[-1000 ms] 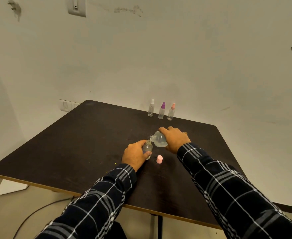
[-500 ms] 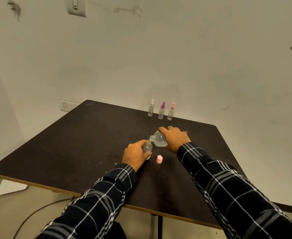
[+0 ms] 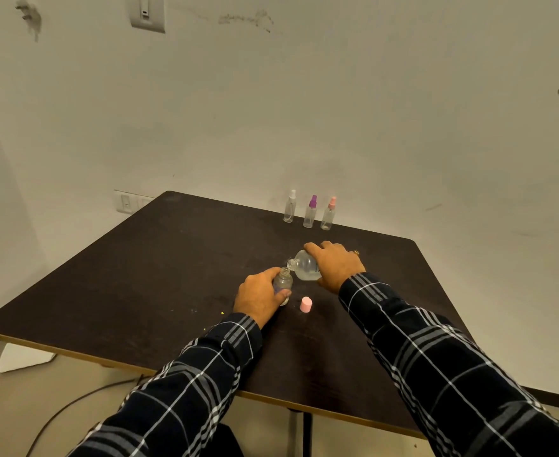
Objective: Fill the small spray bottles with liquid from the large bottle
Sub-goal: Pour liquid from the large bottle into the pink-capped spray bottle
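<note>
Item 1: small spray bottle (image 3: pixel 283 282), uncapped, upright mid-surface (image 3: pixel 139 275); L hand (image 3: pixel 258 296) fingers wrapped round it, prob. to steady it under the pour. Item 2: large bottle (image 3: pixel 304 266), tipped w/ mouth just over item 1's neck, R hand (image 3: pixel 336 265) fingers clasped over its body to control tilt. Pink cap (image 3: pixel 306 304) parked just beside, prob. for refit; 3 capped spray bottles (image 3: pixel 310 212) in a row at far edge.
</note>
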